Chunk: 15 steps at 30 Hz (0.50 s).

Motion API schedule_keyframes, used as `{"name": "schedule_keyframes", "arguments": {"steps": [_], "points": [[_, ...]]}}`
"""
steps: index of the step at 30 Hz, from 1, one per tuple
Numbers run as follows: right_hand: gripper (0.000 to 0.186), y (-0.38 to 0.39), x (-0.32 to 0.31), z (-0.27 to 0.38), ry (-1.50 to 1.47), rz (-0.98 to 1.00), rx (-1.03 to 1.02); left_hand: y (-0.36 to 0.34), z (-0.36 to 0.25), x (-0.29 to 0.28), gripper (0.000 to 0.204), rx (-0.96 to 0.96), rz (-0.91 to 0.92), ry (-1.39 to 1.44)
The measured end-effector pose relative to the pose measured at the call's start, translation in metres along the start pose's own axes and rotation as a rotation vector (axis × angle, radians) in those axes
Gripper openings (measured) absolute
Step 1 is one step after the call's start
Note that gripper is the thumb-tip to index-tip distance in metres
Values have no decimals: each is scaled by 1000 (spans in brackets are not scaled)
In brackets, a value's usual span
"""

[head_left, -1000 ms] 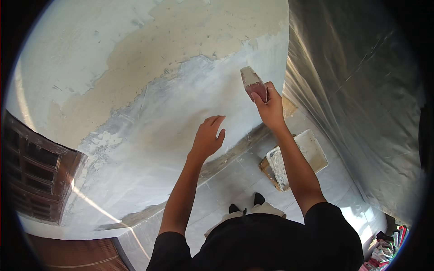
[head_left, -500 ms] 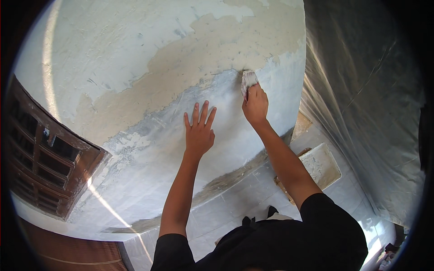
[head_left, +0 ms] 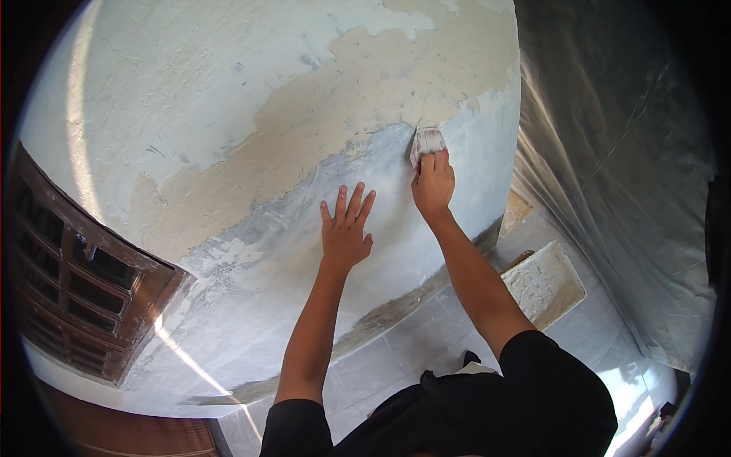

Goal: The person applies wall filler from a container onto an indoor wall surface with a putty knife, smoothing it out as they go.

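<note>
A plastered wall (head_left: 183, 107) fills much of the view, with beige and pale grey-white patches and a ragged border between them. My right hand (head_left: 433, 183) is closed round a flat putty scraper (head_left: 428, 139) with reddish parts and white paste on its blade, held against the wall at that border, right of centre. My left hand (head_left: 346, 232) rests on the pale part of the wall to the left and lower, fingers spread and holding nothing. The palm and the scraper's handle are mostly hidden by my right hand.
A brown wooden window frame (head_left: 114, 301) is at left. A white tub of paste (head_left: 547, 286) stands on a wooden piece on the tiled floor (head_left: 426, 331) behind my right arm. Clear plastic sheeting (head_left: 609, 190) hangs along the right. A brown slatted surface (head_left: 129, 423) is at lower left.
My right hand has brought the scraper from raised, blade up, onto the wall. My left hand's fingers have spread on the wall. The view has shifted, bringing more of the window into view.
</note>
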State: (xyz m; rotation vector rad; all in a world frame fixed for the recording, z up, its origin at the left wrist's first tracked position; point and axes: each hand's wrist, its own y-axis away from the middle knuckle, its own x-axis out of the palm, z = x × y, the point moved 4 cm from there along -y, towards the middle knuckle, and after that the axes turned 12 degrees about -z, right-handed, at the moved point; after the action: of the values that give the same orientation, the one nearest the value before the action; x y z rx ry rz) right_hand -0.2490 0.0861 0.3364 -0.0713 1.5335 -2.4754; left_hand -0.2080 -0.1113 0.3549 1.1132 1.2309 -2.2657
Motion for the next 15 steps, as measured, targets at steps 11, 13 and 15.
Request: {"name": "schedule_keyframes", "arguments": {"steps": [11,13,15], "points": [[25,-13,-4,9,-55,-58,131,-1,-2,7,98,46,95,-54],[23,-12,-11,12,-139,-101,214,0,0,6,98,42,70,-60],[19,-11,-28,13,-305,-141,384,3,2,6,98,36,99,-60]]}}
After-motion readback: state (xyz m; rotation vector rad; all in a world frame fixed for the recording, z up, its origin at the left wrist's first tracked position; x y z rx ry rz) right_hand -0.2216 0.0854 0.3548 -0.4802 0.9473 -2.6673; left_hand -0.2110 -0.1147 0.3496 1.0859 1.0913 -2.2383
